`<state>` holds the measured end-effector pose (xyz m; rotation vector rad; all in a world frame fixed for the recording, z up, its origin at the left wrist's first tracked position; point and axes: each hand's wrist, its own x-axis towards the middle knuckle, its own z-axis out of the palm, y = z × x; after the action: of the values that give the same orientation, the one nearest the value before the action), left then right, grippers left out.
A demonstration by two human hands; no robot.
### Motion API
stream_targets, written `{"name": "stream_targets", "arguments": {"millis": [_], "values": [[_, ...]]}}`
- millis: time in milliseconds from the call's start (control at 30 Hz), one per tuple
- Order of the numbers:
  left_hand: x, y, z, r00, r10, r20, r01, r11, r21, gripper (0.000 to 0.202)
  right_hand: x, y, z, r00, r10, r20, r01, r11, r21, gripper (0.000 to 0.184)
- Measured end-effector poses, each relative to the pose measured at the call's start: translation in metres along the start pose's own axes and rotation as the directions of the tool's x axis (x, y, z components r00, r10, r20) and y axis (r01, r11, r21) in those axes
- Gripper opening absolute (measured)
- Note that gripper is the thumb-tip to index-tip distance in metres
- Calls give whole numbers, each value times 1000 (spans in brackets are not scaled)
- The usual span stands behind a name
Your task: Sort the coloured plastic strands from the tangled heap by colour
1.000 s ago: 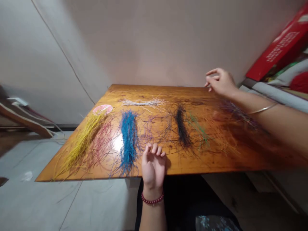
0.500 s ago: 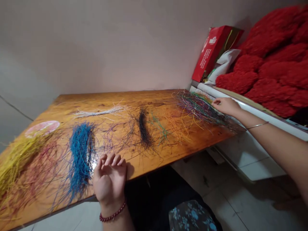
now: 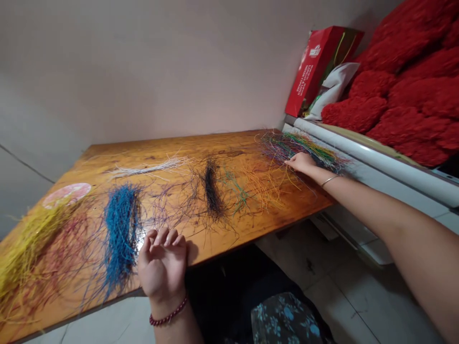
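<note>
My left hand (image 3: 163,263) rests at the near edge of the wooden table (image 3: 222,143), fingers curled loosely with nothing in them, beside the blue strand pile (image 3: 120,231). My right hand (image 3: 300,162) reaches to the table's right end and touches the mixed-colour tangle of strands (image 3: 301,147); its fingers are pressed down into it. Sorted piles lie along the table: yellow (image 3: 25,243), red-pink (image 3: 60,248), white (image 3: 150,167), black (image 3: 211,188), green (image 3: 236,188) and orange (image 3: 263,184).
A red box (image 3: 315,67) leans against the wall at the right, beside a white bag (image 3: 332,91) and heaps of red fluffy material (image 3: 401,91) on a white ledge (image 3: 376,157). A pink round sticker (image 3: 66,193) sits on the table's left.
The view swung right and then settled. My right hand went from the table's far edge to the mixed tangle, then drew left and nearer along it. My left hand stayed put.
</note>
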<state>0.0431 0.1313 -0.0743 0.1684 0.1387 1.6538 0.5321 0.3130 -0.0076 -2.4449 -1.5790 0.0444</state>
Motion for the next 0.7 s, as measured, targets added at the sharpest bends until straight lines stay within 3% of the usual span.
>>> {"name": "stream_targets", "arguments": {"millis": [133,233,300,367,433,500,567,700], "values": [[1,0,0,1000,-8,-9,8,1000,-19,13,-3,-1,-5,999,32,-27,-32,999,-10,32],[0,1,0,1000,-6,-28,6,1000,-24,12,-12,-2,-22,990,8,-143,-8,1000,5,31],[0,1,1,1000,-10,-29,9,1000,-30,12,-20,-5,-39,960,11,-281,-9,1000,8,33],[-1,1,2,1000,-14,-23,13,999,-37,13,-26,-9,-58,900,11,-436,5,999,36,35],[-1,1,2,1000,-15,-21,14,999,-37,13,-30,-14,-74,865,-4,-502,70,991,111,36],[-1,0,3,1000,-13,-25,12,999,-32,13,-30,-21,-82,906,-69,-418,159,970,185,37],[-1,0,3,1000,-9,-26,8,1000,-25,13,-28,-30,-79,955,-163,-248,218,953,212,35],[-1,1,2,1000,-5,-23,5,1000,-14,13,-20,-48,-48,982,-189,13,186,974,128,26]]}}
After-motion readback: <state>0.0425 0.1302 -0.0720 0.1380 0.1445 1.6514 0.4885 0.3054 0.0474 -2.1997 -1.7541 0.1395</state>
